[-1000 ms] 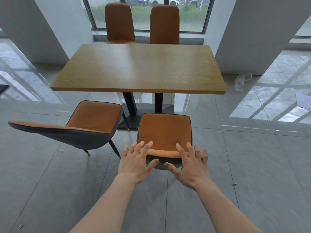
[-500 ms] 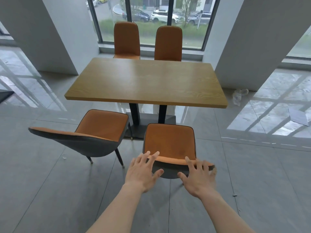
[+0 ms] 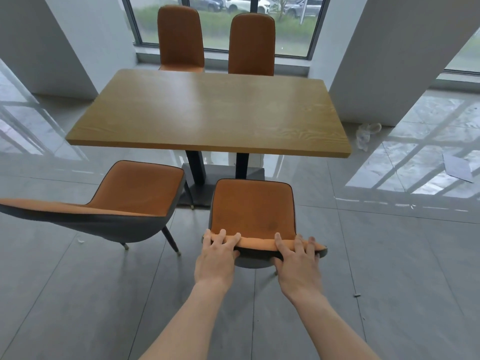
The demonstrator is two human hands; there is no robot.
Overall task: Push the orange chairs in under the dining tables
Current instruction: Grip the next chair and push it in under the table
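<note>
Step in hand: grip taken on near right chair (image 3: 253, 209), seat facing table (image 3: 207, 113), not yet under it. Left hand (image 3: 217, 258) and right hand (image 3: 297, 263) clasp backrest top, fingers curled over. Next: straight push toward far side. Near left chair (image 3: 135, 193) skewed, needs turning.

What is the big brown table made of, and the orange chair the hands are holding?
The rectangular brown tabletop looks like wood or wood-look laminate: grain lines show, with a soft sheen. Its black legs look like painted metal. The orange chair held by the left hand and right hand looks like smooth leather or imitation leather, with a dark grey back shell.
</note>
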